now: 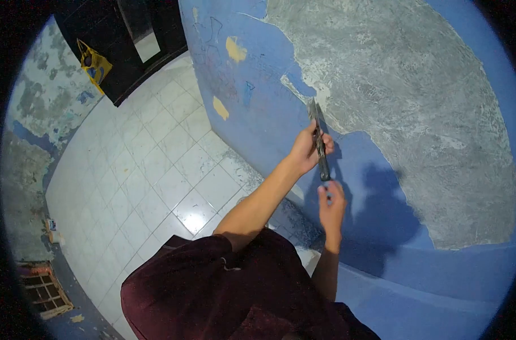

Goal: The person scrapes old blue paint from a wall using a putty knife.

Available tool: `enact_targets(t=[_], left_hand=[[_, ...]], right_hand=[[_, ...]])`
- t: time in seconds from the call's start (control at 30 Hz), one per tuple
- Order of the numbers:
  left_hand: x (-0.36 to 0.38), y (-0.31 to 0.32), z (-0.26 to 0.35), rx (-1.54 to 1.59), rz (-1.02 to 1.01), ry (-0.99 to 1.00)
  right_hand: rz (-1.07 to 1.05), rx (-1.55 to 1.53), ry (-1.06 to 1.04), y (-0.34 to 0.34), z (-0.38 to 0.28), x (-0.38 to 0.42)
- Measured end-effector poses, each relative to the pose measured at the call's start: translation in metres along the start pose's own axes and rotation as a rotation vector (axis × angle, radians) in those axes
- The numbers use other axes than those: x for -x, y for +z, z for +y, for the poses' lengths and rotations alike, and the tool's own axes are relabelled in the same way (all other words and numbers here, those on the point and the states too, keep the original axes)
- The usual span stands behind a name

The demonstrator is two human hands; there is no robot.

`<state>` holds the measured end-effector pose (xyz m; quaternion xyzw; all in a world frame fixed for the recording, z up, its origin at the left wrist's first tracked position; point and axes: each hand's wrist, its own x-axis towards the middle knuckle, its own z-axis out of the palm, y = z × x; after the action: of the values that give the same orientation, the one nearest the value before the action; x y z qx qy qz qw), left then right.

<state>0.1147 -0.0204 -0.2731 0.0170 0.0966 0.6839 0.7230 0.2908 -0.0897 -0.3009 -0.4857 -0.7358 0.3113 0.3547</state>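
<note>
My left hand (pixel 309 150) is closed around the dark handle of a scraper (pixel 323 164). Its narrow grey blade points up the picture, and the tip overlaps the ragged border between blue paint and the bare grey patch (pixel 399 113) on the wall. Just below the handle's butt end is my right hand (pixel 332 208), thumb and fingers bent but apart, with nothing visible between them. Along the patch's border runs a whitish, chipped paint edge (pixel 320 90).
The blue wall (pixel 258 107) carries scribbles and cream-coloured spots. White floor tiles (pixel 156 153) stretch to the left, with dusty debris (pixel 294 218) along the wall's foot. A yellow bag (pixel 96 67) hangs by a dark door. Small containers (pixel 53 231) stand by the far left wall.
</note>
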Motion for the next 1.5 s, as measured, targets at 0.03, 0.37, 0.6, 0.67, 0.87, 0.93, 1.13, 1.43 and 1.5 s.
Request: enact_targets(t=[0.03, 0.37, 0.6, 0.67, 0.87, 0.93, 1.13, 1.43, 1.5], left_hand=[[0.009, -0.003, -0.005, -0.2, 0.059, 0.021], [0.034, -0.077, -0.011, -1.337, -0.126, 0.391], [0.063, -0.114, 0.016, -2.056, 0.083, -0.032], [0.063, -0.161, 0.019, -2.103, 0.086, -0.241], [0.069, -0.209, 0.038, -2.18, -0.105, -0.849], [0.067, -0.218, 0.042, -2.225, -0.35, -1.116], [0.051, -0.154, 0.043, -1.396, -0.066, -0.486], [0.06, -0.076, 0.015, -0.595, -0.049, -0.195], [0.061, -0.076, 0.018, -0.586, -0.025, -0.162]], right_hand=[[0.005, -0.001, 0.003, -0.002, -0.003, -0.012], [-0.064, -0.103, -0.081, 0.034, -0.033, -0.081], [0.027, -0.187, -0.08, 0.065, -0.034, -0.067], [0.082, -0.36, 0.01, 0.068, -0.033, -0.069], [0.074, -0.488, 0.168, 0.071, -0.044, -0.074], [0.068, -0.456, 0.194, 0.069, -0.043, -0.075], [0.013, -0.465, 0.269, 0.071, -0.042, -0.084], [-0.04, -0.216, 0.258, 0.083, -0.058, -0.102], [-0.018, -0.212, 0.258, 0.087, -0.066, -0.099]])
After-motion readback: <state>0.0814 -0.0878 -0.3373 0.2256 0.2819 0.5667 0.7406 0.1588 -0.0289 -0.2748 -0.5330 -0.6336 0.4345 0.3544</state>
